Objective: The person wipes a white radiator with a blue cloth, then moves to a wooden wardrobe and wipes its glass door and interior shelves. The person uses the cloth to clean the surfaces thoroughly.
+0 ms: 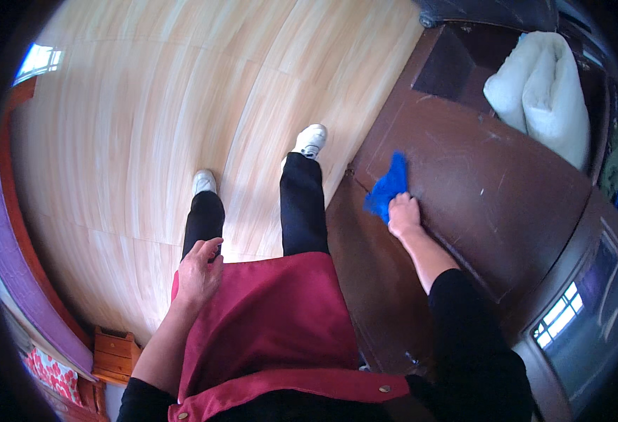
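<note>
My right hand [405,213] grips a bright blue cloth [391,182] and presses it to the brown panel [467,158] of a large cabinet, near a seam in it. Part of the cloth hangs out past my fingers. My left hand [201,271] holds nothing; its fingers are loosely bent, and it hovers in front of the dark red apron [272,311] that I wear.
A rolled white quilt [557,100] lies in an opening of the cabinet. Lower right, a glossy mirror-like panel [594,311] reflects a window. My white shoes [310,138] stand on the wood-pattern floor [182,105]. A bed edge [34,264] and a small wooden nightstand [112,351] are at left.
</note>
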`<state>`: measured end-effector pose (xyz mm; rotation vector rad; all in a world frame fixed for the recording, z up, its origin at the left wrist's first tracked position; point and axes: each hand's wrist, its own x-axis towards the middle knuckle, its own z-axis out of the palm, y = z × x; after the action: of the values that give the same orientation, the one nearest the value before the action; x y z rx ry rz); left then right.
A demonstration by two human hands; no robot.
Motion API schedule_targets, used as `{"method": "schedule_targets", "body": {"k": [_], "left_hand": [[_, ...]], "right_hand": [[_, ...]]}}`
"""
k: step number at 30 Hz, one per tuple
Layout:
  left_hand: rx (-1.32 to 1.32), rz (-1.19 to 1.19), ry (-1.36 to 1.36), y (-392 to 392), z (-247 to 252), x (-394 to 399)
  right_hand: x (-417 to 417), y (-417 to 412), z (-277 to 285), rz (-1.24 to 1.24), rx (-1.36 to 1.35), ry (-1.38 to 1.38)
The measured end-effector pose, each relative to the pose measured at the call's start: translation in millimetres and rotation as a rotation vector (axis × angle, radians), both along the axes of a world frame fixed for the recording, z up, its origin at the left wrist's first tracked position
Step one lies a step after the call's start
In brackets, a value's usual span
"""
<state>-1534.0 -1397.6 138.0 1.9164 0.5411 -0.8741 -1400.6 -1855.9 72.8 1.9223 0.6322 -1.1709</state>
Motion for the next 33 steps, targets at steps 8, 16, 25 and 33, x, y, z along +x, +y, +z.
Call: {"method": "schedule_targets", "body": {"k": [8,16,25,33], "left_hand": [[0.019,0.125,0.014,-74,-9,107],[-0.255,0.119,0.154,-173,-50,190],[-0.384,0.142,0.107,-201,-145,218],[-0.421,0.245,0.213,-184,-163,223]], "right_hand": [[149,-18,-46,-0.138,0.162,-0.026],[319,-52,-127,-0.134,0.178,-0.25],[107,-31,-223,-0.153,0.195,0.207],[102,-22,-183,-0.227,0.258,0.429]]}}
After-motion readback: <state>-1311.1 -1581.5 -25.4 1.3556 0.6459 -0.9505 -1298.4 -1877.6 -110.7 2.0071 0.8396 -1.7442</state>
